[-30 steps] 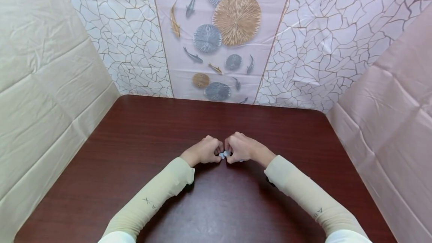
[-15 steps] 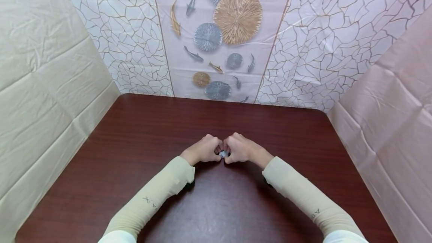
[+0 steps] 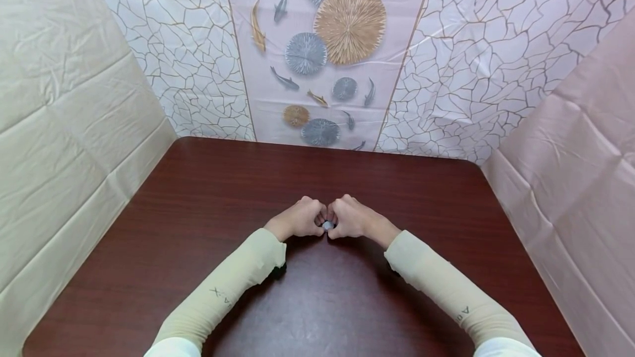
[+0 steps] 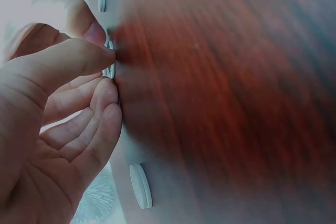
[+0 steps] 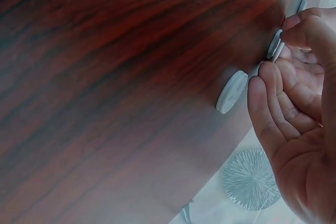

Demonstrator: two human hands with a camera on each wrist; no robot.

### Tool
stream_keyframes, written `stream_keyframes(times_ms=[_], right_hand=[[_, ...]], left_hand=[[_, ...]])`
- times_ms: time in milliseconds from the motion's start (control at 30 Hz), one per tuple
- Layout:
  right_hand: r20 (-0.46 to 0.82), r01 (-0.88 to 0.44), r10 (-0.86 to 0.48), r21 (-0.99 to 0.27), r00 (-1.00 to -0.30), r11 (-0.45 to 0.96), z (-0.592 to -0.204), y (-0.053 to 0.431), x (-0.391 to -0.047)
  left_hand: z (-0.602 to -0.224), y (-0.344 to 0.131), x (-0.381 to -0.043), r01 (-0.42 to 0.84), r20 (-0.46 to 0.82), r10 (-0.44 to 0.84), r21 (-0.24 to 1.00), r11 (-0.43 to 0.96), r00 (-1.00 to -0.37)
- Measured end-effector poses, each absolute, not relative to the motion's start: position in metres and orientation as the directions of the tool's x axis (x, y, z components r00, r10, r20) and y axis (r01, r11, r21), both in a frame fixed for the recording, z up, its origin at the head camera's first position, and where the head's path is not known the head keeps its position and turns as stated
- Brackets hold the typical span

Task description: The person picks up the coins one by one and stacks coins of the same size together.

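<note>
Two pale, flat round discs, one over the other, show as a single small disc (image 3: 328, 226) in the gap between my hands. My left hand (image 3: 301, 218) pinches from the left, its thumb and forefinger at the disc edges (image 4: 111, 69) in the left wrist view. From the other side my right hand (image 3: 354, 218) pinches too, around the same thin discs (image 5: 274, 44) in the right wrist view. The fingertips of both hands meet or nearly meet. Whether the two discs lie exactly flush is too small to tell.
On the dark red-brown table (image 3: 317, 296) lie other pale discs: one beyond the left hand (image 4: 140, 186), one by the right fingers (image 5: 232, 93). The head view hides them behind my hands. A patterned cloth (image 3: 317, 87) hangs past the table's far edge.
My right hand has moved slightly left, bringing its disc over the one at my left hand. Two offset discs now look like one. The left hand has barely moved.
</note>
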State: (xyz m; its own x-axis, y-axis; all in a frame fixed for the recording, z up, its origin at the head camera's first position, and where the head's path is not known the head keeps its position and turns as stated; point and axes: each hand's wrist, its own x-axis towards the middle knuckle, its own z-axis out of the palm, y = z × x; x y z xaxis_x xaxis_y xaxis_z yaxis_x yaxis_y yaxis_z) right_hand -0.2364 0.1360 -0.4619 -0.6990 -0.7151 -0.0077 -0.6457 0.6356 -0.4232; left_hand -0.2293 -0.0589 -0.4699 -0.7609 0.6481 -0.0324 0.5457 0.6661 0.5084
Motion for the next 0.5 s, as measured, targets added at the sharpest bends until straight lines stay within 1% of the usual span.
stream_keyframes(times_ms=[500], right_hand=[[-0.012, -0.631, -0.708, -0.444, -0.707, 0.637, -0.4616, 0.1361, -0.2345]], left_hand=[[-0.4701, -0.0587, -0.2281, 0.539, -0.037, 0.646, 0.516, 0.666, -0.763]])
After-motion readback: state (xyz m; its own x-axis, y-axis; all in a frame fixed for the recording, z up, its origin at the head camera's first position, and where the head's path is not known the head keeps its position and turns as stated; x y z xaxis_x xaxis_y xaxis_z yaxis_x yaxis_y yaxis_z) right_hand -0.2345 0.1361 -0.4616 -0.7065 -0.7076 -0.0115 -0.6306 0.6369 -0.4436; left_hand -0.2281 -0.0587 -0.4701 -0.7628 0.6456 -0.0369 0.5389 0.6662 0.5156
